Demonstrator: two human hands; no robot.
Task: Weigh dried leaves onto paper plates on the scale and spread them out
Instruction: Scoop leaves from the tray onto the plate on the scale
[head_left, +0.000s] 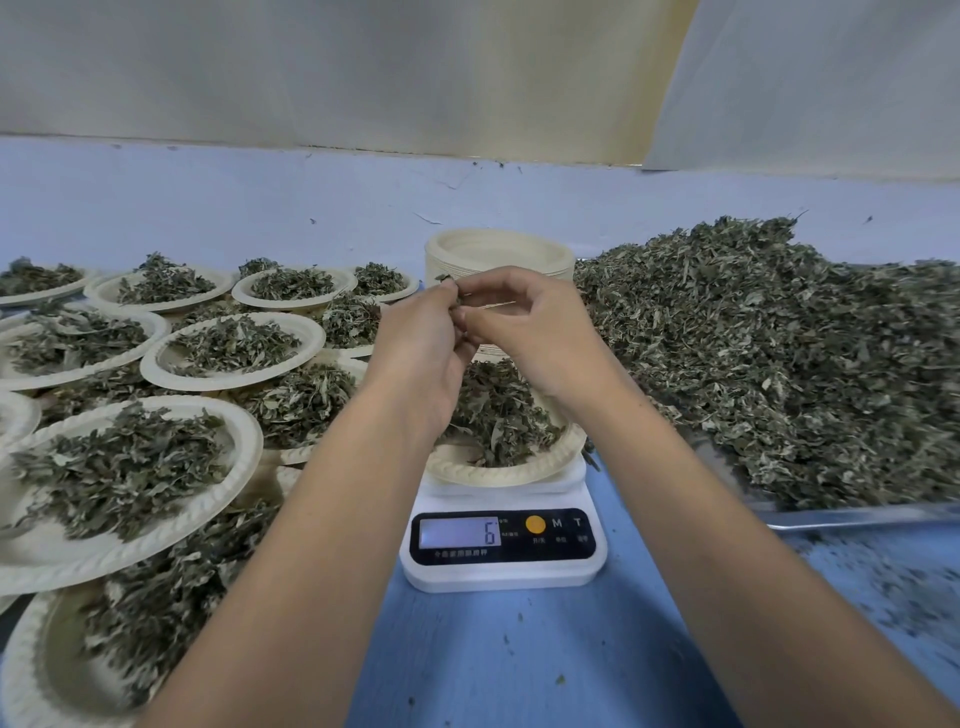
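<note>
Head view. N.: Where are the hands, and what could slip?

Me: Both are raised together over the far side of the scale (498, 577). The left hand (421, 343) and right hand (530, 338) meet fingertip to fingertip, each pinching the same small sprig (445, 279) of dried leaf. My guess is they're picking it apart to adjust the portion. Risk one: crumbs fall off-plate onto the blue table (519, 665), which carries flecks near the tray. Risk two: a forearm brushes the paper plate (483, 475). It is light paper, so I judge it easy to shift or tip.

N.: The reading?

Me: The display (460, 531) shows 6; the units are too small to tell. A sprig this light may not register, so over- or undershooting seems easy.

N.: The leaves themselves?

Me: The portion (498, 410) on the plate sits piled in the middle. It is grey-green, curled and brittle-looking, and the near rim is bare, so it is not yet spread. The bulk heap (779, 353) lies on a metal tray (857, 514) to the right, just beside the scale. Filled plates (228, 353) crowd the left, overlapping. A stack of empty plates (498, 254) stands far behind the hands. With that crowding, a plate set down carelessly could spill a neighbour.
</note>
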